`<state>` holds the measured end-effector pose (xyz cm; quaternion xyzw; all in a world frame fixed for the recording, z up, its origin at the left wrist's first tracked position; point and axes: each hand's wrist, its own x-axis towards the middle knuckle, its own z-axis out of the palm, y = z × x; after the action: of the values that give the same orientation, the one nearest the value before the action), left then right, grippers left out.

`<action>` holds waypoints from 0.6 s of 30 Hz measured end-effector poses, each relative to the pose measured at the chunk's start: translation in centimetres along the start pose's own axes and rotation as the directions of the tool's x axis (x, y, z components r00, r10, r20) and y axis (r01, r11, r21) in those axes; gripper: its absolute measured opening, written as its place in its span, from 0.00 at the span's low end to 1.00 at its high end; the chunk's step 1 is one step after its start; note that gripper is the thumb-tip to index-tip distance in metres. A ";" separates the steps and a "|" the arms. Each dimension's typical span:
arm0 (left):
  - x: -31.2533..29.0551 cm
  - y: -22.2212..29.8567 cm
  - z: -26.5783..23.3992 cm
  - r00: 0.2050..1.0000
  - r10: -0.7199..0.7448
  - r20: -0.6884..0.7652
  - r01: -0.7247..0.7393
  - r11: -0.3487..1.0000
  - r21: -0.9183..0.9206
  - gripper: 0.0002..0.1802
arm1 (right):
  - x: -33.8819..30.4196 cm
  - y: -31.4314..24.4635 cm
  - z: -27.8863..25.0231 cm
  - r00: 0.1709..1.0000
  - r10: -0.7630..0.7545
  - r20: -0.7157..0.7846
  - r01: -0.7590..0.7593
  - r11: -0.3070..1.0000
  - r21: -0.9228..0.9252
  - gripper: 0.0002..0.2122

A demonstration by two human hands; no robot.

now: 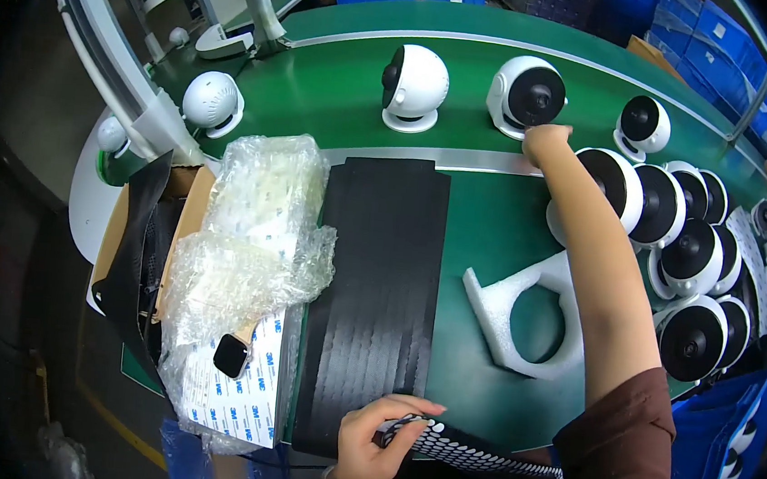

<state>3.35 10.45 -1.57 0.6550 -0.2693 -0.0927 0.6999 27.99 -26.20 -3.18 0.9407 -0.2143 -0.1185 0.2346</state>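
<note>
My left hand [375, 439], at the near edge, pinches the end of a black strip [483, 454] covered in white round dots. The strip trails right toward my right sleeve. My right arm stretches far forward, and my right hand [548, 146] is closed at the lower front of a round white camera [513, 88] with a black face; its fingertips are partly hidden. That camera stands upright on the green conveyor belt [334, 80]. A stack of flat black sheets [378, 285] lies beyond my left hand. Under my right forearm rests a white foam piece [495, 318] with a round opening.
More white cameras stand on the belt, including one [418, 87] at centre. Several cameras [697, 258] crowd the right side. Left are bubble-wrapped sheets [263, 211], printed white backing paper [251, 401], a smartwatch-like object [232, 355] and a cardboard box [190, 213]. Blue crates [720, 41] stand behind.
</note>
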 end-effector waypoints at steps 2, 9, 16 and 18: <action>0.3 -0.1 0.1 1.000 0.000 0.016 0.000 1.000 -0.013 0.05 | 2.7 0.6 0.6 0.996 0.087 -0.004 -0.087 0.994 -0.073 0.12; -0.5 0.0 -0.8 0.996 -0.092 0.004 0.092 0.996 0.000 0.04 | -7.1 -7.3 -11.4 0.832 0.160 -0.531 0.318 0.646 0.694 0.31; 0.0 1.1 0.3 0.969 -0.240 -0.064 0.240 0.971 -0.005 0.02 | -3.8 -7.5 -9.7 0.759 0.232 -0.608 0.452 0.485 0.749 0.49; 0.1 1.0 0.6 0.950 -0.297 -0.099 0.306 0.947 0.096 0.02 | -5.0 -5.2 -11.1 0.860 0.197 -0.470 0.409 0.283 0.867 0.45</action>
<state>2.91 9.98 -0.59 0.7293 -0.1411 -0.1563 0.6510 29.05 -15.40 4.45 0.8990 -0.1077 0.2607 -0.3350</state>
